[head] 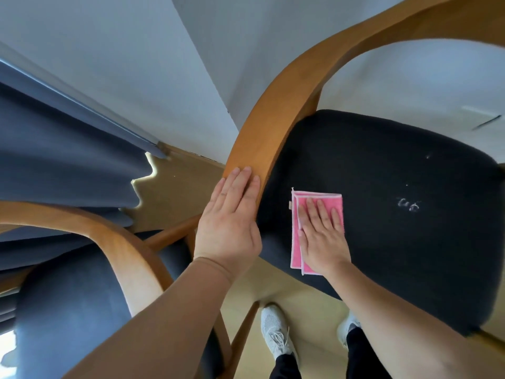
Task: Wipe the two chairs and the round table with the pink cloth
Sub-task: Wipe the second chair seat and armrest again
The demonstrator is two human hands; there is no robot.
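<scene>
White trainers (276,329) and dark trouser legs stand on the pale floor (308,310) at the bottom edge, just in front of the dark chair (382,214). Both bare forearms reach up from there, and the hands are apart, each lying flat.

The right hand (322,236) presses down with straight fingers held close together on the pink cloth (295,242). The cloth is folded into a rectangle and lies on the left part of the chair's black padded seat, near its front edge. Its left strip and top edge show beyond the hand. Further right on the same seat there are a few small white marks (408,206), well apart from the cloth.

The left hand (229,222) rests palm down on the curved wooden frame (273,119) of this chair, with fingers straight and gripping nothing. The frame arches up and over the seat towards the top right.

To the left stands the second chair (68,310), with a blue-grey seat and a like wooden arch. Beyond it blue curtains (54,146) hang down to the floor, and behind those rises a white wall (109,50).
</scene>
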